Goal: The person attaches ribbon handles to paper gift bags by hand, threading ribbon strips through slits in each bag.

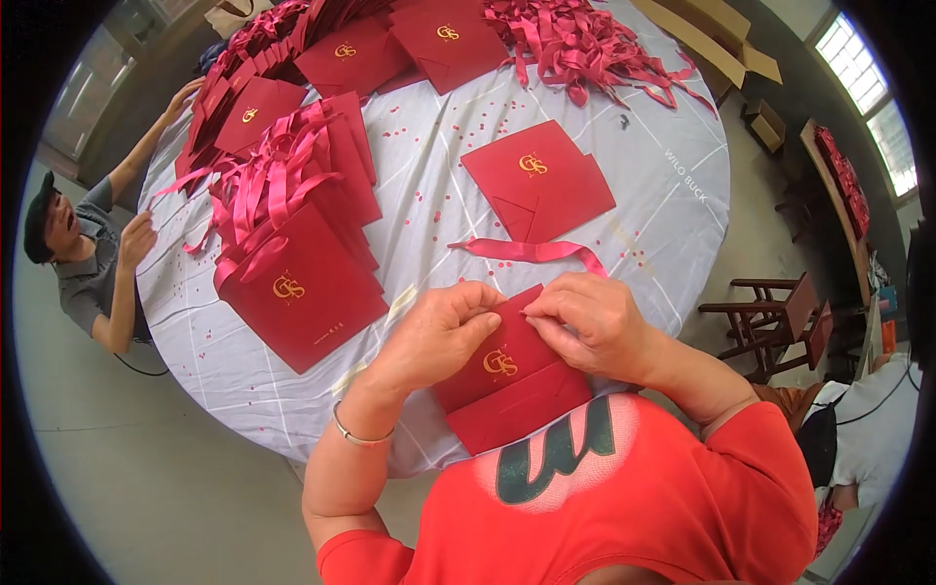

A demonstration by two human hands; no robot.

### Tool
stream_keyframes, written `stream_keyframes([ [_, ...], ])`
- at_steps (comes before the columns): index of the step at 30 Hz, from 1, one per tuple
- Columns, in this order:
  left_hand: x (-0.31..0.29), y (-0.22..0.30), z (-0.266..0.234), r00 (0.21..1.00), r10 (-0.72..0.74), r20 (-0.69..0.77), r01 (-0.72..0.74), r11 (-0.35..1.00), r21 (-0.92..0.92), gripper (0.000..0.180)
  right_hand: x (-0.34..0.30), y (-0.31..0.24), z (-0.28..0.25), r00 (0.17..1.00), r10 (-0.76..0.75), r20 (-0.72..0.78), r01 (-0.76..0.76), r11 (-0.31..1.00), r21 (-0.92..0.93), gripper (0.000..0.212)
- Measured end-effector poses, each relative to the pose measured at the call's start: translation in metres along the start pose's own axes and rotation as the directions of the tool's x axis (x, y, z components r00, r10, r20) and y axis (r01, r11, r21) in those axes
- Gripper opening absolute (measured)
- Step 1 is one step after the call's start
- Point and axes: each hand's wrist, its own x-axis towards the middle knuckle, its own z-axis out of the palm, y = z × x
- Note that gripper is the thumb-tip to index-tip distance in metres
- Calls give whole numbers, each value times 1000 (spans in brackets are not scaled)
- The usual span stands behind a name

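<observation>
I pinch the top edge of a folded red paper bag (pixel 507 375) with my left hand (pixel 439 331) and right hand (pixel 590 322); a loose pink ribbon (pixel 531 252) lies just beyond the bag.

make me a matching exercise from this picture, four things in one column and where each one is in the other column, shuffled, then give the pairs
Things:
1. flat red paper bag with gold emblem
2. loose pink satin ribbon strip
3. heap of pink ribbons
4. thin silver bangle

Places:
A. far edge of the round table
B. on the left wrist
C. between both hands
D. flat on the pale tablecloth, just beyond the hands

Pairs: 1-C, 2-D, 3-A, 4-B
</observation>
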Motion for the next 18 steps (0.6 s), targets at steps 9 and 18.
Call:
stream_keyframes([
  [9,0,-6,5,998,47,-36,-46,999,26,17,5,-11,3,995,-53,83,65,987,-145,17],
  [18,-4,-3,4,987,145,-68,-136,984,118,15,32,-11,-10,850,379,366,-435,896,82,7],
])
